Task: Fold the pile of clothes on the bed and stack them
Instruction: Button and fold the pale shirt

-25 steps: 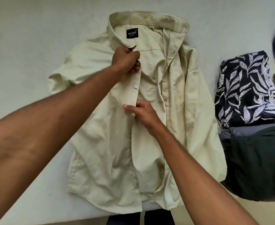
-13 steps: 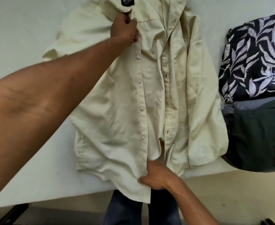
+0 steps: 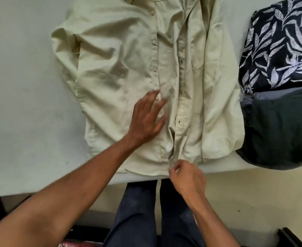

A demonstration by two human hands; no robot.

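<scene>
Head view: a pale green button-up shirt (image 3: 120, 68) lies front-up on the bed (image 3: 22, 104). It's thin woven cloth, pretty rumpled, with small pale buttons down the placket and a chest pocket. The left hand (image 3: 146, 118) rests flat on the shirt's lower front, fingers spread and a bit blurred. The right hand (image 3: 186, 177) pinches the shirt's bottom hem at the placket, right at the bed's edge. The bed cover is plain, matte and off-white. Right of the shirt there's a navy leaf-print garment (image 3: 280, 41), then a grey piece (image 3: 271, 94) and a dark green one (image 3: 280, 131) touching the shirt's side. Below the hem are dark blue trousers (image 3: 137, 211) and a cream floor (image 3: 253, 193).
</scene>
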